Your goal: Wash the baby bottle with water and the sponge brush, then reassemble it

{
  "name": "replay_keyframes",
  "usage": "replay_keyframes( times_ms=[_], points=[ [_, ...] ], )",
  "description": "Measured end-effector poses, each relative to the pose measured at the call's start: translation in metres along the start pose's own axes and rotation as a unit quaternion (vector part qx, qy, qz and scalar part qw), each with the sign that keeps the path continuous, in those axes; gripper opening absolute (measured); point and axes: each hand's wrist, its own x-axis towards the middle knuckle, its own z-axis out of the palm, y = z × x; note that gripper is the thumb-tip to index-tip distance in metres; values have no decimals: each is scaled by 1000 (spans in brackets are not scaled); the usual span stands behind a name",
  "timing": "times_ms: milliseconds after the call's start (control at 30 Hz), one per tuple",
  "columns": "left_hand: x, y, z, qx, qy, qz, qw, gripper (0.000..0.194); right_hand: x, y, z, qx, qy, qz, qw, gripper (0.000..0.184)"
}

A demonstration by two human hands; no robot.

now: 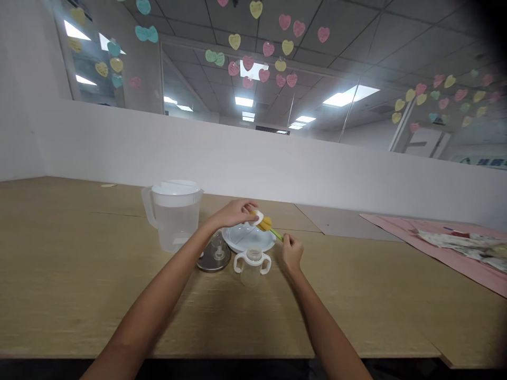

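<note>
My left hand (pixel 234 212) is closed on a small white ring-shaped cap (pixel 257 217), held over a white bowl (pixel 242 240). My right hand (pixel 292 250) pinches the green handle of a bottle brush whose yellow sponge head (pixel 265 224) is pushed into the cap. In front of the bowl stands a clear baby bottle with two white handles (pixel 252 262). Left of it a clear teat lies on a round metal dish (pixel 214 255).
A clear plastic pitcher with a white lid (pixel 173 215) stands left of the bowl on the wooden table (pixel 79 274). A pink cloth with papers (pixel 455 243) lies at the right. A white partition wall (pixel 277 163) runs behind the table.
</note>
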Motion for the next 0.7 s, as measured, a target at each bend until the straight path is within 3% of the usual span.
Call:
replay_keyframes(
  times_ms=[100, 200, 333, 400, 533, 700],
  points=[
    [-4, -3, -9, 205, 73, -48, 975, 54, 0, -1, -1, -102, -23, 8, 994, 33],
    [-9, -9, -22, 289, 17, -94, 953, 52, 3, -1, -2, -139, -18, 33, 990, 37],
    [-9, -22, -29, 308, -164, -188, 918, 53, 7, 2, -3, -130, 4, 57, 990, 40],
    [-5, -29, -24, 292, -215, -252, 897, 54, 8, 3, -3, -128, 5, 60, 990, 39],
    [5, -41, -6, 248, -254, -314, 881, 35, 7, 6, -1, -126, -1, 49, 991, 39],
    [5, -44, 4, 251, -226, -301, 892, 27, 7, 7, -2, -118, 15, 37, 992, 37]
  ],
)
